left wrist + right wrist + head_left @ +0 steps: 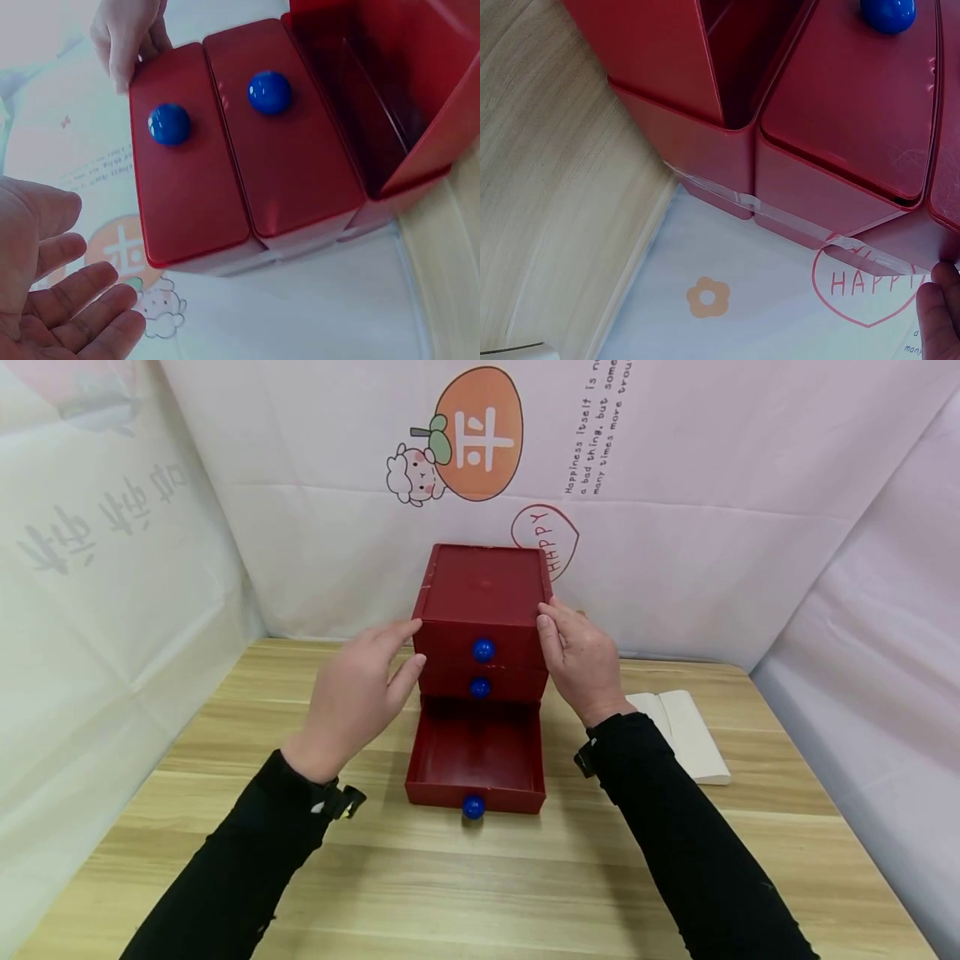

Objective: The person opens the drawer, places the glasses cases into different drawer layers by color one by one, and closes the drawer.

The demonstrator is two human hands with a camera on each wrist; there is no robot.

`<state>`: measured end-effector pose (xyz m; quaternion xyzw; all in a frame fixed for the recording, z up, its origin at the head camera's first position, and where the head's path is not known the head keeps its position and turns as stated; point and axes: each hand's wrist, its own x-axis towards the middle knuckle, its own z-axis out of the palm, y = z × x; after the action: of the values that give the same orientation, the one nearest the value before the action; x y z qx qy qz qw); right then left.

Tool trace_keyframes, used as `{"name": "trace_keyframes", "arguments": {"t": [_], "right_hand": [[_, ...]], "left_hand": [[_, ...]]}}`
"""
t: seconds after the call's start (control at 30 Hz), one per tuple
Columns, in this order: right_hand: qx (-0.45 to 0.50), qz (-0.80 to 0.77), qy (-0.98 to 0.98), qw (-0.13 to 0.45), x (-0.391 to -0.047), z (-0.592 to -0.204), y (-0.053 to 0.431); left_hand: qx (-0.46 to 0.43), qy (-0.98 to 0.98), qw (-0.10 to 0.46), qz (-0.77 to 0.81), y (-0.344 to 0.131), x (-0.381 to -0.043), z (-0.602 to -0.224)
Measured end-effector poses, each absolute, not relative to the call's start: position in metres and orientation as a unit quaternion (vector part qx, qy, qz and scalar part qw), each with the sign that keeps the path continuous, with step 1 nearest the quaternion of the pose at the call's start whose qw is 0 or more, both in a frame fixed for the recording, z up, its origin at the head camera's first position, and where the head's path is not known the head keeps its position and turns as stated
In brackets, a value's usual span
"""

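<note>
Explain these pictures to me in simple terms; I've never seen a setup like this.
There is no robot here, just a person's two bare hands. The wide picture comes from a camera on the head, looking forward and down; the other two come from cameras on the left and right wrists.

On the table stands a red cabinet with three drawers and blue knobs. The bottom drawer is pulled out. A flat white thing lies to the right.

Neither hand holds anything loose: the right hand touches the cabinet's upper corner, and the left hand is open beside it.
</note>
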<state>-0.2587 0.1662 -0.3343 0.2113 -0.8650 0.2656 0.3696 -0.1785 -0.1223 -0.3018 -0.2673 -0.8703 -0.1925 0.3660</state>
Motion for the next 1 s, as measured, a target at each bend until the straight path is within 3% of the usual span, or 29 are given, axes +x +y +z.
{"name": "trace_keyframes", "arguments": {"t": [0.6,1.0], "right_hand": [[0.213,0.262,-0.863,0.375,-0.258,-0.334,0.166],[0.218,0.265,-0.859,0.38,-0.26,-0.336,0.166]], "left_hand": [[-0.225,-0.899,0.286,-0.241,-0.121,-0.235,-0.291],[-0.207,-0.914,0.237,-0.254,-0.114,-0.251,-0.291]]}}
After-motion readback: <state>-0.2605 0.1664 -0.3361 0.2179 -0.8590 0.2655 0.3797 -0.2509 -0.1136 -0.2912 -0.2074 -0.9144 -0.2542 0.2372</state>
